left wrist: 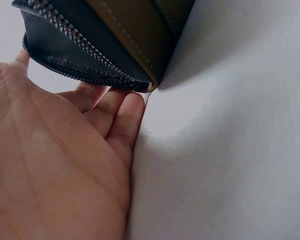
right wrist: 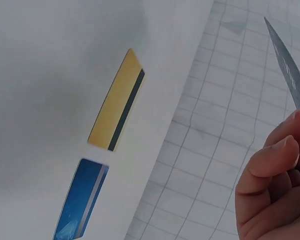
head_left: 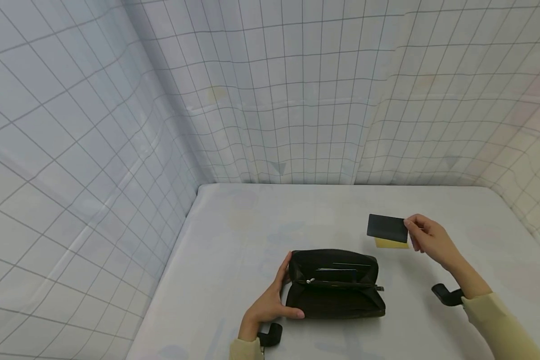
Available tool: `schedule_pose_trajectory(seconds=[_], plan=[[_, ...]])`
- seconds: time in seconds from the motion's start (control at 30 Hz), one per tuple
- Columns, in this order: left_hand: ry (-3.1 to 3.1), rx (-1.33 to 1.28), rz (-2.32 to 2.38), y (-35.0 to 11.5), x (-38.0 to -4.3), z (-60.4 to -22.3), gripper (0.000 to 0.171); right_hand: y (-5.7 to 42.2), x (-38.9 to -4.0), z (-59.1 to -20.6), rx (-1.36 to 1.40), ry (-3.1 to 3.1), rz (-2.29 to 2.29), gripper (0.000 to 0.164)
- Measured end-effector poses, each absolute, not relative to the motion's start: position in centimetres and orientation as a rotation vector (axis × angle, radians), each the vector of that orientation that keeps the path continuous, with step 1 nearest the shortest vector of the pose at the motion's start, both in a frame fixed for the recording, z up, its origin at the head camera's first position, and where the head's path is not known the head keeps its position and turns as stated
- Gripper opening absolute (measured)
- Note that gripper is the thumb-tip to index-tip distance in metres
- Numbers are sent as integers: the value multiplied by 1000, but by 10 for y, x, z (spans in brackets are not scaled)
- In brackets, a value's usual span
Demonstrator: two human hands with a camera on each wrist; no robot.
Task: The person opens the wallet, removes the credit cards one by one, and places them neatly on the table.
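A black zip-around wallet (head_left: pixel 335 295) stands unzipped on the table, its compartments gaping upward. My left hand (head_left: pixel 270 302) holds it at the left end, thumb along the front and fingers round the back corner. In the left wrist view, the fingertips touch the zipped edge of the wallet (left wrist: pixel 125 35), whose outside shows brown with pale stitching. Over the table to the right, my right hand (head_left: pixel 427 237) pinches a dark card (head_left: pixel 387 228) by its right edge. Below that card a yellow card (right wrist: pixel 115 102) with a black stripe lies on the table.
A blue card (right wrist: pixel 82 200) with a pale stripe lies beside the yellow one. White table cover (head_left: pixel 234 225) surrounds the wallet. Grid-patterned white curtains (head_left: pixel 288 100) hang behind the table and along both sides. A black wrist mount (head_left: pixel 447 295) sits on the right wrist.
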State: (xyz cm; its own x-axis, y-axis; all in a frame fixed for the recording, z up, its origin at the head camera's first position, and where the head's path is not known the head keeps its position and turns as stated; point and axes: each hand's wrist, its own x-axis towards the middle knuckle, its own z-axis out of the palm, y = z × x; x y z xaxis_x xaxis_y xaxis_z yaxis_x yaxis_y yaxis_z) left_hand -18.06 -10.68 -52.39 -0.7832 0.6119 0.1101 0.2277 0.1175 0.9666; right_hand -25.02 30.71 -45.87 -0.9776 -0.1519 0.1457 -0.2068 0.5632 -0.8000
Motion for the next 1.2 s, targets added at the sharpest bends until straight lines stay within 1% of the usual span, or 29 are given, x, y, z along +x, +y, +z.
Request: schedule_pose_trajectory(seconds=[0.3,0.57,0.8,1.0,1.2], plan=[[2104,824,1702,-107,-182,-525,120,345,-256,-465,267,-2861,1216,34],[2114,802,1705,-110,-181,-524,120,379,-261,-478,181,-2897,1200,35],[2166,816,1712,-114,-189,-554,120,416,-268,-489,119,-2975,1144,40],[2135,794,1741,-114,-181,-532,120,442,-275,-493,71,-3004,1085,41],[2188,788,1705,-117,-186,-552,121,460,-278,-495,44,-3066,1055,42]])
